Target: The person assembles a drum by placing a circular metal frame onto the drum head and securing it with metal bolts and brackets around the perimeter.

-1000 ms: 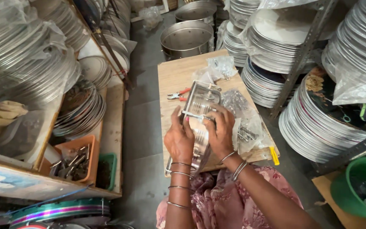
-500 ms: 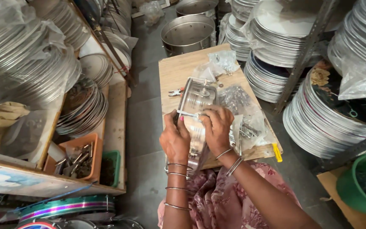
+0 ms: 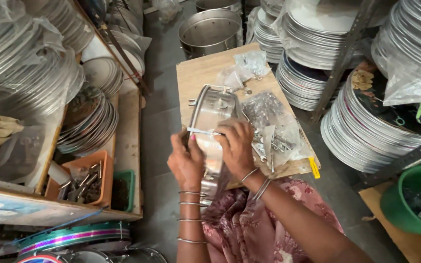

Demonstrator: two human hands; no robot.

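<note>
Shiny metal box [image 3: 213,114] tilted up on the wooden table [image 3: 196,73], likely to reach its edge. Left hand [image 3: 186,163] and right hand [image 3: 235,146] both clenched on a thin metal strip [image 3: 201,131] laid across the box. Bags of small parts [image 3: 271,122] just right of the box.

A shiny steel container [image 3: 214,114] with a rounded rim is tilted on edge above the wooden board [image 3: 205,68]. A thin metal strip [image 3: 201,131] is laid across its rim.
</note>
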